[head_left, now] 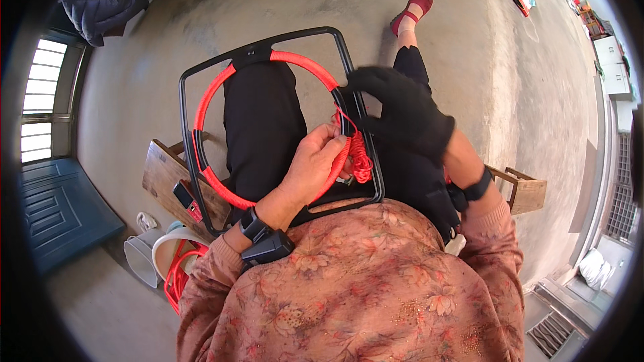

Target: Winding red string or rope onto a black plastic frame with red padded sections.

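Note:
A black rectangular frame (186, 104) with a ring inside it lies across my lap. Red cord (305, 62) is wound tightly round much of the ring, while bare black stretches show at its top, left and right. My left hand (312, 164), bare, is closed on the ring's lower right part, thumb and fingers pinched at the end of the winding. Beside it hangs a bunch of loose red cord (361, 161), partly behind the frame's right bar. My right hand (406, 110), in a black glove, is at that bar with forefinger and thumb apart; its other fingers are partly hidden.
I sit on a wooden bench (164, 171), where a red and black phone (188, 200) rests at my left. White buckets (137, 261) stand on the floor, one holding a red cord coil (180, 275). A blue panelled door (64, 201) is farther left. My right leg stretches forward.

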